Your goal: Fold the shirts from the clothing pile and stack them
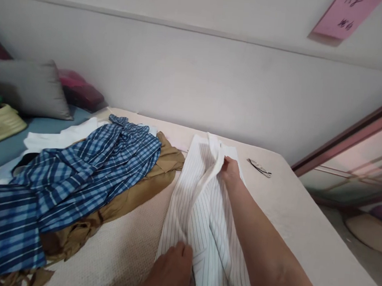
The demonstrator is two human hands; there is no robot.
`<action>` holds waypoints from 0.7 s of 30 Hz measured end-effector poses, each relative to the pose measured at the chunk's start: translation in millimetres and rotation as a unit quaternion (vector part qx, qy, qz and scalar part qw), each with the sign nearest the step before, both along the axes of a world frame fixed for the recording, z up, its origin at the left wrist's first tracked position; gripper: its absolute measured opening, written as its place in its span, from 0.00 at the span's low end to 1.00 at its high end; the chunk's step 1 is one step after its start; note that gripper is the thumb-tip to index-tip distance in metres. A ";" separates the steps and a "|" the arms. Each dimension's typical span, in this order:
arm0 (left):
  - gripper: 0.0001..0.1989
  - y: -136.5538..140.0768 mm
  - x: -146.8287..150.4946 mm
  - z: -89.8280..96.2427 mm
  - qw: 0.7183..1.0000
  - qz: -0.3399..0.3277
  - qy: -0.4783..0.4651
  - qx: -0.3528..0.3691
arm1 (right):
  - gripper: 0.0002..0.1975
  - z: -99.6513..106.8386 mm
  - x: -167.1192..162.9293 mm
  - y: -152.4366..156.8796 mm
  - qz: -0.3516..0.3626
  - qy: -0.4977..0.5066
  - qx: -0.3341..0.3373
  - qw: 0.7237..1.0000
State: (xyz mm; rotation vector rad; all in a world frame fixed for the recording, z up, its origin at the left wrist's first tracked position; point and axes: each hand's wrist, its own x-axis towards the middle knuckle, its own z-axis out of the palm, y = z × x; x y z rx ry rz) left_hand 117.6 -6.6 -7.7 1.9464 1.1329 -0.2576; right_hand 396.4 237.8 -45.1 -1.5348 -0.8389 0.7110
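Observation:
A white striped shirt lies lengthwise on the pale surface, with one long edge raised in a fold down its middle. Far up that edge, my right hand is closed with the cloth pinched between its fingers. Nearer to me, my left hand is closed on the same edge lower down. The bottom of the shirt runs out of view, and my left hand covers part of it.
To the left lie a blue plaid garment, brown clothing and white cloth. Eyeglasses rest right of the shirt. Behind are a grey pillow, a yellow basket and the wall.

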 end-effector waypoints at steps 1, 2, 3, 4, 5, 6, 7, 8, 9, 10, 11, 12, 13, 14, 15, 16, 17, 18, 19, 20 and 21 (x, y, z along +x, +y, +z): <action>0.27 -0.4 1.3 -0.1 1.000 -0.004 0.006 0.004 | 0.05 -5.3 6.6 -5.8 -0.024 -0.004 -0.016 1.000; 0.27 -0.7 2.4 -0.5 1.000 -0.009 0.010 0.007 | 0.05 -9.6 11.9 -10.5 -0.050 -0.014 -0.034 0.998; 0.28 -1.0 3.4 -1.2 1.000 -0.013 0.011 0.011 | 0.05 -12.5 16.0 -14.0 -0.076 -0.029 -0.051 0.995; 0.28 -1.2 4.1 -2.2 1.000 -0.016 0.012 0.016 | 0.06 -13.4 18.9 -16.7 -0.103 -0.049 -0.067 0.991; 0.29 -1.4 4.7 -3.3 1.000 -0.017 0.013 0.020 | 0.09 -12.4 20.2 -18.8 -0.129 -0.071 -0.080 0.986; 0.29 -1.8 5.1 -4.4 0.999 -0.018 0.013 0.024 | 0.13 -9.7 19.6 -20.5 -0.153 -0.093 -0.084 0.980; 0.30 -2.4 5.3 -5.3 0.999 -0.018 0.016 0.025 | 0.18 -5.6 17.0 -22.2 -0.168 -0.124 -0.085 0.974; 0.30 -3.3 5.3 -5.9 0.999 -0.016 0.019 0.025 | 0.22 -0.8 12.1 -24.0 -0.167 -0.169 -0.091 0.967; 0.30 -4.6 5.1 -6.1 0.999 -0.012 0.020 0.028 | 0.26 4.0 5.2 -26.0 -0.150 -0.228 -0.107 0.956; 0.30 -6.3 4.8 -5.9 0.999 -0.006 0.023 0.033 | 0.29 8.1 -3.2 -28.3 -0.119 -0.296 -0.134 0.938; 0.29 -8.3 4.5 -5.3 0.999 0.002 0.029 0.041 | 0.31 11.2 -12.4 -31.0 -0.079 -0.364 -0.171 0.912; 0.29 -10.6 4.4 -4.5 0.998 0.010 0.038 0.053 | 0.33 12.9 -21.4 -34.1 -0.038 -0.425 -0.212 0.879; 0.30 -13.1 4.6 -3.5 0.997 0.014 0.049 0.066 | 0.34 13.2 -29.3 -37.6 -0.005 -0.465 -0.249 0.849; 0.30 -15.6 5.3 -2.5 0.995 0.015 0.063 0.078 | 0.33 12.6 -35.2 -41.3 0.017 -0.476 -0.276 0.835; 0.30 -17.8 6.4 -1.6 0.993 0.015 0.077 0.090 | 0.30 11.4 -38.8 -45.2 0.029 -0.469 -0.291 0.833; 0.29 -19.7 7.8 -0.9 0.991 0.014 0.087 0.104 | 0.26 10.4 -39.7 -49.2 0.035 -0.451 -0.296 0.841; 0.27 -21.1 9.3 -0.4 0.988 0.014 0.093 0.118 | 0.20 10.0 -38.2 -53.4 0.036 -0.429 -0.293 0.854; 0.24 -21.9 10.7 -0.2 0.986 0.018 0.101 0.129 | 0.14 11.0 -34.5 -57.6 0.032 -0.408 -0.281 0.868; 0.23 -22.1 11.6 -0.1 0.985 0.022 0.108 0.136 | 0.10 13.5 -29.3 -62.0 0.026 -0.394 -0.265 0.880; 0.24 -21.8 11.8 -0.2 0.984 0.024 0.111 0.140 | 0.08 17.7 -23.2 -66.8 0.018 -0.393 -0.248 0.885; 0.24 -21.0 11.3 -0.3 0.984 0.024 0.110 0.141 | 0.08 23.7 -16.6 -72.1 0.005 -0.388 -0.226 0.894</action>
